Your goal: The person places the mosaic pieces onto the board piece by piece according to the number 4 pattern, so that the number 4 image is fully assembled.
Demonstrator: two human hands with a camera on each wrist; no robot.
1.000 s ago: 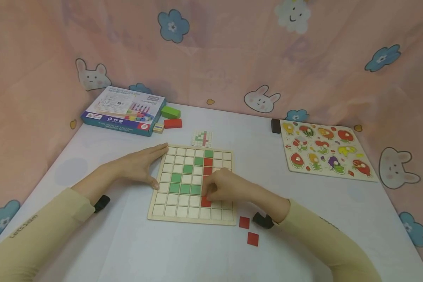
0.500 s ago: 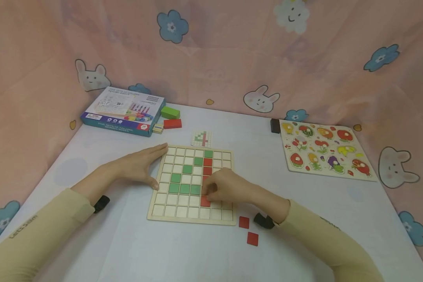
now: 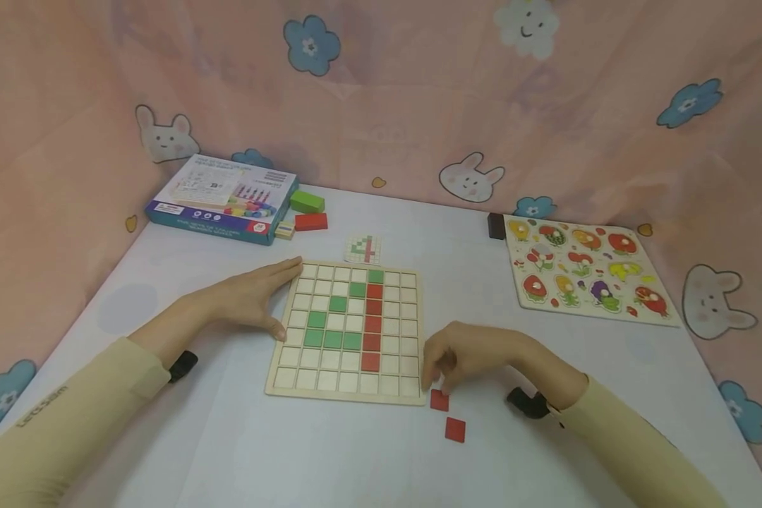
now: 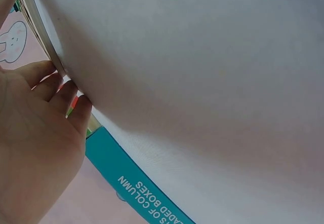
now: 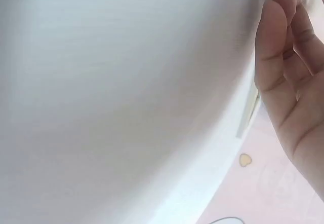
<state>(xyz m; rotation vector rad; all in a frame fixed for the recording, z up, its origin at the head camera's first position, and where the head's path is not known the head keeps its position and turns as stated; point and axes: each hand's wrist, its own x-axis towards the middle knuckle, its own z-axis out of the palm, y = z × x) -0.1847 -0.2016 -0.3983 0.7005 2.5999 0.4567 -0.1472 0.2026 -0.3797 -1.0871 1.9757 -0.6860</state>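
Observation:
A square wooden grid board (image 3: pixel 390 398) lies on the table, its cells holding cream tiles, a stepped line of green tiles (image 3: pixel 333 339) and a column of red tiles (image 3: pixel 372 324). My left hand (image 3: pixel 244 296) rests along the board's left edge, thumb and fingers spread; the left wrist view shows its fingertips against that edge. Beside the right edge, my right hand (image 3: pixel 466 353) reaches down with bent fingers, its thumb tip at the top of a loose red tile (image 3: pixel 439 401). Nothing shows between its fingers. Another red tile (image 3: pixel 455 430) lies nearer the front.
Behind the board lies a small pattern card (image 3: pixel 364 250). A teal-edged box (image 3: pixel 222 201) sits at the back left beside a green block (image 3: pixel 307 202) and a red block (image 3: pixel 311 222). To the right lie a fruit puzzle board (image 3: pixel 590 271) and a black block (image 3: pixel 497 227).
My right hand has left the red column and moved right and toward me to the loose red tiles, uncovering the column's lower tiles. My left hand has stayed in place.

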